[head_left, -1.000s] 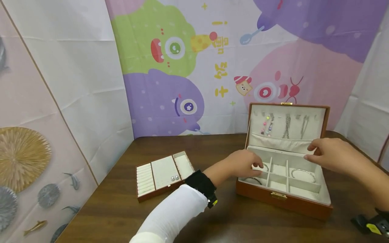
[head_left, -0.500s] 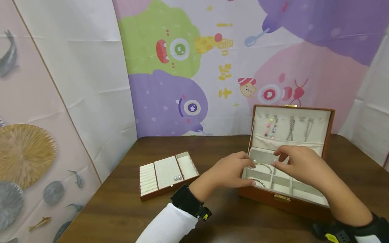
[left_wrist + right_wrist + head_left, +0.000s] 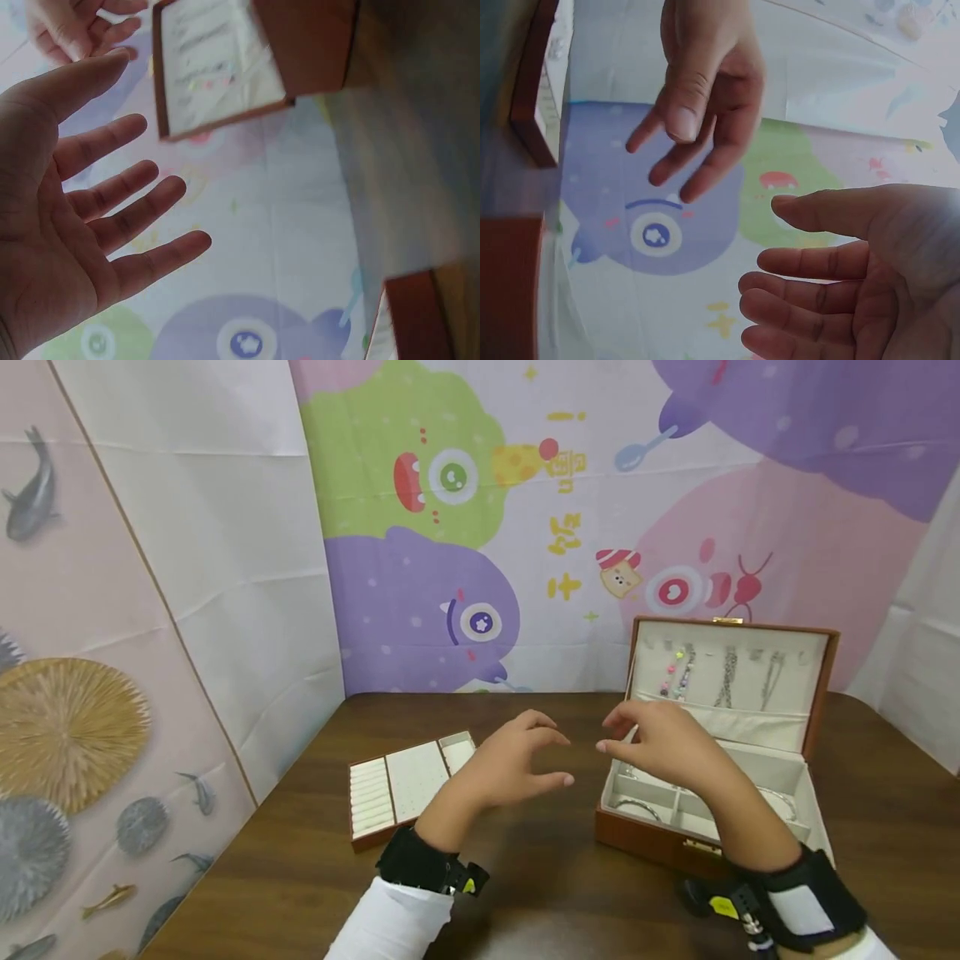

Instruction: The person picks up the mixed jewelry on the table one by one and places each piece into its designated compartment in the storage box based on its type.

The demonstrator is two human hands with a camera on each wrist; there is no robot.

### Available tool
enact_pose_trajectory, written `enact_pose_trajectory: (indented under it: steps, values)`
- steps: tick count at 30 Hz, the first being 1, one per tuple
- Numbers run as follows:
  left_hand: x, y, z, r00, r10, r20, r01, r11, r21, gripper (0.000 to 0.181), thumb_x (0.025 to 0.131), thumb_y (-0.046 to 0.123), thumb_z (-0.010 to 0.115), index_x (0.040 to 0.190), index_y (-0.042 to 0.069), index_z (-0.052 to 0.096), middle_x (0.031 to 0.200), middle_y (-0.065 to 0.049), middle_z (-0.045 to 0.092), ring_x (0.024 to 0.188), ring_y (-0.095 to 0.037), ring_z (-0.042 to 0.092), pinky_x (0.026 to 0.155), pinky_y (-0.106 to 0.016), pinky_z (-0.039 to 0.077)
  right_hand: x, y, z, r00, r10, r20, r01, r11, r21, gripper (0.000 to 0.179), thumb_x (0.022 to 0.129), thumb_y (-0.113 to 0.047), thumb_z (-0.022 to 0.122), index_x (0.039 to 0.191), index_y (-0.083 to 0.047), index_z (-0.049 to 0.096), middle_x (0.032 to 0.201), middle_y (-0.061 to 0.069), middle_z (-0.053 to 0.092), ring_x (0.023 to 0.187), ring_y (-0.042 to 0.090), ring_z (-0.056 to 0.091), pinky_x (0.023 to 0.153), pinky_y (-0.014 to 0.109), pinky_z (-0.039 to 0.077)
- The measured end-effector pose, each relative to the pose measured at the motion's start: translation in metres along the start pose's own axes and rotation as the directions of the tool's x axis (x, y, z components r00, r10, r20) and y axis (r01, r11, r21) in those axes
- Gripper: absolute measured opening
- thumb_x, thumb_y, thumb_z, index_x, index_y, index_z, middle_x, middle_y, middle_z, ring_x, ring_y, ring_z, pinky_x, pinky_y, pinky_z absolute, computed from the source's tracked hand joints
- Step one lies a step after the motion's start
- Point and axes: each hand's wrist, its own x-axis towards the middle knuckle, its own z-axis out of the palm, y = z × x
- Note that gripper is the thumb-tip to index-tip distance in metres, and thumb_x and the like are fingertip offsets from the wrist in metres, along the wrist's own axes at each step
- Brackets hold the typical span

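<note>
My left hand hovers over the table between a flat jewelry tray and a jewelry box, its fingers spread with nothing in them. Above the left front of the brown jewelry box hangs my right hand, loosely bent and holding nothing. The box's lid stands up, with necklaces hanging inside it. Bracelets lie in the compartments; one bracelet shows at the front left, and my right hand and forearm hide part of the rest. The tray has ring rolls and is partly covered by my left hand.
The dark wooden table reaches back to a cartoon-printed cloth. White cloth hangs at the left side. Black straps with small cameras sit on both wrists.
My left hand has drawn back from the box toward the tray. My right hand has moved left, from the box's right side to above its left part. The head view has shifted slightly.
</note>
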Motion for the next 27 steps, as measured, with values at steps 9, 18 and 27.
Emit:
enact_pose_trajectory:
  steps: [9,18,27]
  values:
    - [-0.015,-0.031,-0.03,0.984,-0.17,-0.046,0.168,0.985,-0.047,0.044,0.082,0.036,0.079,0.115,0.01,0.069,0.124,-0.008,0.055,0.112,-0.024,0.055,0.097,-0.037,0.046,0.028,-0.007,0.024,1.0,-0.006,-0.002,0.006,0.999,0.041,0.024,0.087,-0.022,0.073,0.099,-0.002,0.07,0.09,0.006,0.07,0.085,0.024,0.065,0.076,0.044,0.053]
    - [-0.054,-0.073,-0.062,0.939,-0.334,-0.082,0.328,0.941,-0.084,0.038,0.085,0.028,0.076,0.113,0.003,0.069,0.114,-0.013,0.059,0.108,-0.032,0.057,0.092,-0.045,0.047,0.052,-0.02,0.051,1.0,0.02,0.024,-0.022,0.992,0.123,0.014,0.088,-0.012,0.069,0.097,-0.002,0.071,0.087,0.005,0.07,0.084,0.023,0.064,0.078,0.043,0.051]
    - [-0.096,-0.115,-0.088,0.851,-0.52,-0.072,0.508,0.85,-0.138,0.046,0.086,0.028,0.075,0.119,-0.002,0.065,0.121,-0.021,0.059,0.105,-0.038,0.057,0.086,-0.05,0.049,0.073,-0.029,0.086,0.997,0.062,0.045,-0.07,0.975,0.209,0.011,0.088,-0.009,0.068,0.095,-0.001,0.07,0.087,0.006,0.069,0.083,0.022,0.063,0.077,0.04,0.052]
